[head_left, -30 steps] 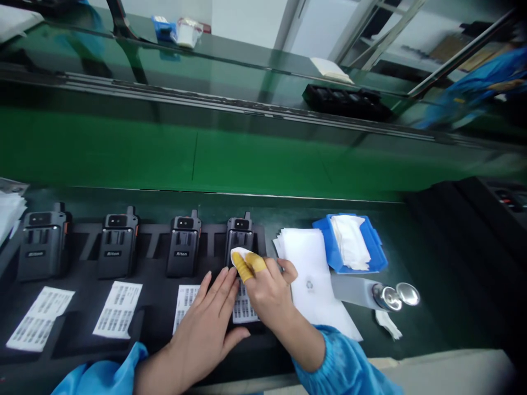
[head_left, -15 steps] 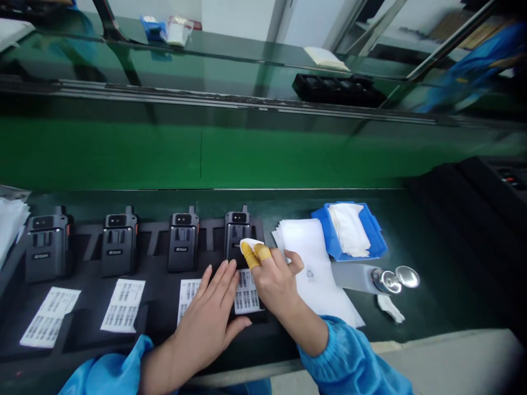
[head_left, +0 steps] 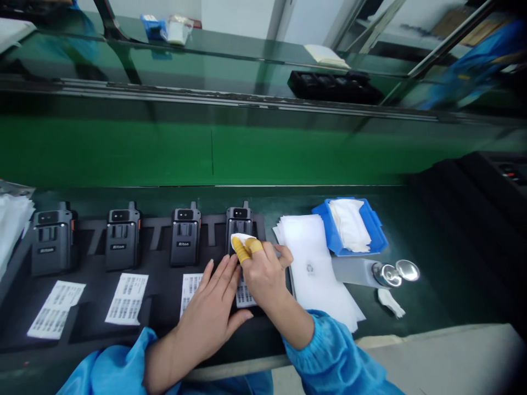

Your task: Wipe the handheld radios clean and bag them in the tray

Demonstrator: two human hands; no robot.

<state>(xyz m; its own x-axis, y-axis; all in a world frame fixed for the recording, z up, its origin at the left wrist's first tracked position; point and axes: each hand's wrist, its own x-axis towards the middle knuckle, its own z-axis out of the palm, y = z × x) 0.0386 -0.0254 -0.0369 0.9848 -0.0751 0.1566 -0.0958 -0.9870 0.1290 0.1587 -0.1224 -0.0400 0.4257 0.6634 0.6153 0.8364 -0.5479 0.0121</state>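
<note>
Several black handheld radios stand in a row in a black foam tray (head_left: 156, 307), each with a white barcode label sheet in front of it. My right hand (head_left: 263, 274), with yellow finger cots on two fingers, presses a small white wipe (head_left: 240, 239) against the rightmost radio (head_left: 239, 225). Beside it my left hand (head_left: 209, 310) lies flat and open on the tray, fingers stretched out and touching the label sheet (head_left: 244, 293) of that radio. Further left stands another radio (head_left: 185, 236) with its own label sheet (head_left: 190, 288).
Right of the tray lie a stack of white sheets (head_left: 317, 269), a blue bin of white wipes (head_left: 349, 227) and a metal dispenser bottle (head_left: 373, 272) lying on its side. A green conveyor belt (head_left: 247, 153) runs behind. A person in blue (head_left: 473, 77) works at the far right.
My right hand has rubbed the wipe back and forth a little on the rightmost radio, ending slightly left. The left hand has stayed flat on the tray.
</note>
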